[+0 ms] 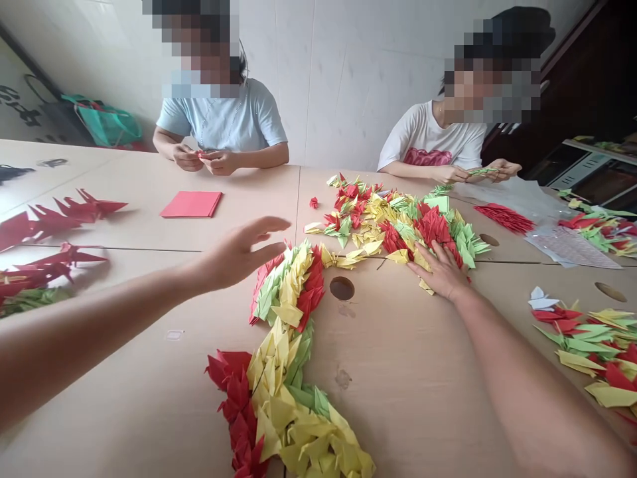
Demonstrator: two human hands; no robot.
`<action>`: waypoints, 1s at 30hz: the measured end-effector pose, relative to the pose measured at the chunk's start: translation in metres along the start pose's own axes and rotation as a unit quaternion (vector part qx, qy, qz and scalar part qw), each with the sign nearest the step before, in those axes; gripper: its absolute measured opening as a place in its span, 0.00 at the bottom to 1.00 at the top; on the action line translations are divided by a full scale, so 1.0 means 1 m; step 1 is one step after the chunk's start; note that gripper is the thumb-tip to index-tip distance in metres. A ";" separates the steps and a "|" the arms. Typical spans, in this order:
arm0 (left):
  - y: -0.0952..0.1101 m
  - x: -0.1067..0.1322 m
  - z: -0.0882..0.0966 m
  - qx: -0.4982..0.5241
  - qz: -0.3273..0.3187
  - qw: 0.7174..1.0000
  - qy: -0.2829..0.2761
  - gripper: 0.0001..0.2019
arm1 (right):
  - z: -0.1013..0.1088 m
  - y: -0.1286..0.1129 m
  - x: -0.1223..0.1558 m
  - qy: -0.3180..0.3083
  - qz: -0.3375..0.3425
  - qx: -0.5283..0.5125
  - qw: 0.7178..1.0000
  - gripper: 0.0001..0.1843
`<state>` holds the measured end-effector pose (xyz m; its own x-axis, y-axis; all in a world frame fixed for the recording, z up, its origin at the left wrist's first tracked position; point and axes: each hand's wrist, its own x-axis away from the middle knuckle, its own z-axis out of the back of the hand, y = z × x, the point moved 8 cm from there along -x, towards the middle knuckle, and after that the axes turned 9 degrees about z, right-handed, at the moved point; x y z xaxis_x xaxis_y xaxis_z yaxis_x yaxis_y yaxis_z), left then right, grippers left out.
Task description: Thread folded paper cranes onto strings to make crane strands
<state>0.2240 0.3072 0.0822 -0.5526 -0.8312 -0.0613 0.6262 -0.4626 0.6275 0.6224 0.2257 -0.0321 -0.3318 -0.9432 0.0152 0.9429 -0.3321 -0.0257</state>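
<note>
Left fingers parted, empty; right fingers splayed on folded paper; tan table, white wall.

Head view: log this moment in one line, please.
left hand: open, beside paper strand, contact unclear | right hand: fingers spread on red paper cluster | red paper stack: flat on table

Dark lettering on the pale panel cannot be read.
</note>
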 end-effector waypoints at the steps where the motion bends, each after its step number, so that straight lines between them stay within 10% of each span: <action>1: -0.018 0.018 0.011 0.009 0.027 0.999 0.022 0.20 | 0.000 0.000 0.000 -0.004 0.000 0.001 1.000 0.38; 7: -0.113 0.126 0.048 -0.066 0.207 0.969 0.117 0.15 | 0.006 -0.002 0.004 0.022 0.022 0.005 1.000 0.38; 16: -0.132 0.188 0.027 -0.115 0.081 0.980 0.137 0.23 | 0.055 -0.014 0.021 0.140 0.047 0.090 0.985 0.33; 20: -0.117 0.189 0.017 -0.191 -0.047 0.970 0.140 0.26 | 0.067 -0.082 0.030 0.194 0.167 0.068 0.964 0.31; 25: -0.111 0.188 0.010 -0.238 -0.084 0.957 0.140 0.21 | 0.030 -0.201 0.041 0.121 0.334 -0.035 0.934 0.25; 30: -0.116 0.185 0.006 -0.230 -0.057 0.963 0.127 0.18 | 0.017 -0.232 0.028 0.140 0.306 -0.081 0.938 0.21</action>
<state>0.0461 0.2093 0.0031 -0.5170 -0.7884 -0.3336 0.7791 -0.5948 0.1983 0.3943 0.2764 -0.0091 0.2545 -0.9141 -0.3156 0.9498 0.2977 -0.0965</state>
